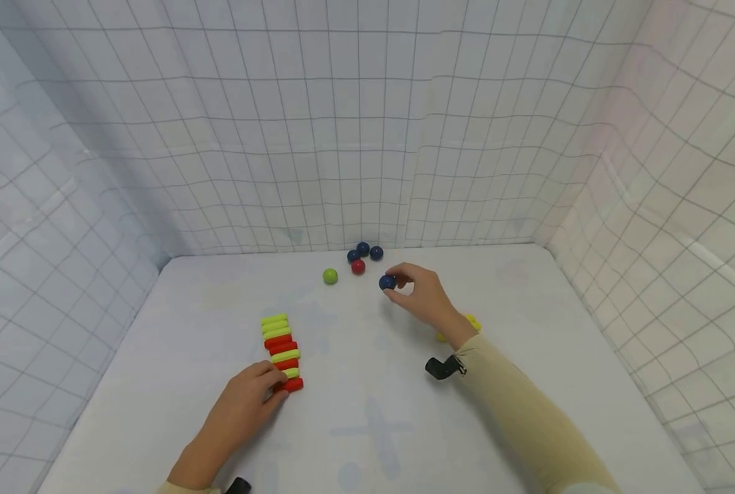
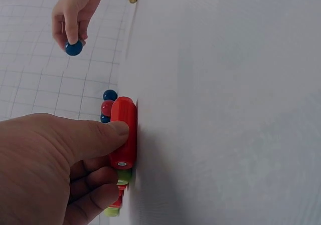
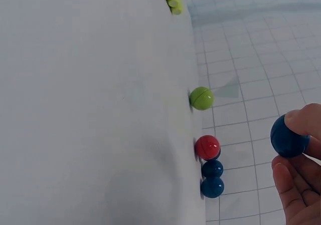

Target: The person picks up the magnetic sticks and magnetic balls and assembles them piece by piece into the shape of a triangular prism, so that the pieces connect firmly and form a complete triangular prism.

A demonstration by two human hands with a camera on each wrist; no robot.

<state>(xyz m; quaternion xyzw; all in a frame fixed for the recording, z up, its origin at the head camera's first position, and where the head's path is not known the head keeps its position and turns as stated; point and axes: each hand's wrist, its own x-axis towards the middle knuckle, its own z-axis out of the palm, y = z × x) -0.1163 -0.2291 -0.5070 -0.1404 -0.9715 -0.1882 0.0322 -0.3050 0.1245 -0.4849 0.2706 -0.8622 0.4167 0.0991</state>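
Observation:
My right hand (image 1: 421,295) pinches a dark blue ball (image 3: 288,137) between thumb and fingers, raised off the white table. At the near end of a row of red and yellow-green sticks (image 1: 281,343), my left hand (image 1: 243,401) has its thumb and fingers on the last red stick (image 2: 125,152). The left wrist view shows the thumb lying on that stick, other fingers curled beside it. Beyond the right hand, several dark blue balls (image 1: 376,253) cluster around a red ball (image 1: 357,267). A green ball (image 1: 330,276) sits apart to their left.
Some yellow pieces (image 1: 473,321) lie partly hidden under my right forearm. Grid-patterned white curtains (image 1: 367,137) enclose the table (image 1: 497,418) at the back and both sides. A black wrist mount (image 1: 442,368) sticks out from my right sleeve.

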